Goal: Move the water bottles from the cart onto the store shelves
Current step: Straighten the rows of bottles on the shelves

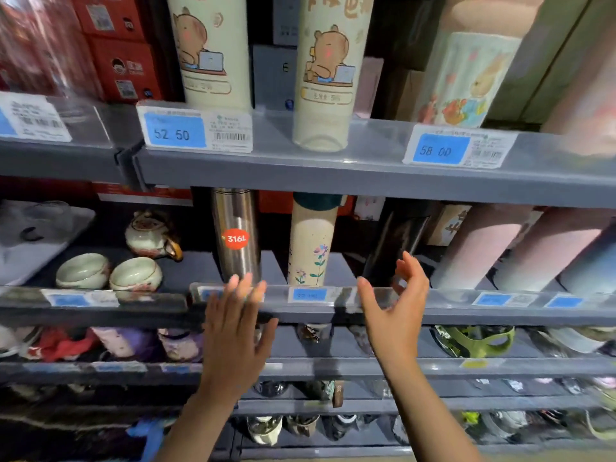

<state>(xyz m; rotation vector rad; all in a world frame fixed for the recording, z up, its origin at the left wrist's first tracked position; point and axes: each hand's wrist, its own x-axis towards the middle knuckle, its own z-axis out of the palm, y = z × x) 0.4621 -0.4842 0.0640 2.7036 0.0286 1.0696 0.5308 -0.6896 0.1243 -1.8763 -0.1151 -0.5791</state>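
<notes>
Both hands are raised in front of the middle shelf and hold nothing. My left hand has its fingers straight, the tips just below a steel bottle with a red 316L sticker. My right hand is relaxed and loosely spread, in front of a dark bottle. Between them stands a cream bottle with painted flowers. On the upper shelf stand two cream capybara bottles and a rabbit-print bottle. No cart is in view.
Pink and blue-tinted bottles fill the middle shelf's right. A teapot and two ceramic cups sit at its left. Red boxes stand top left. Lower shelves hold several more bottles and cups. Price tags line the shelf edges.
</notes>
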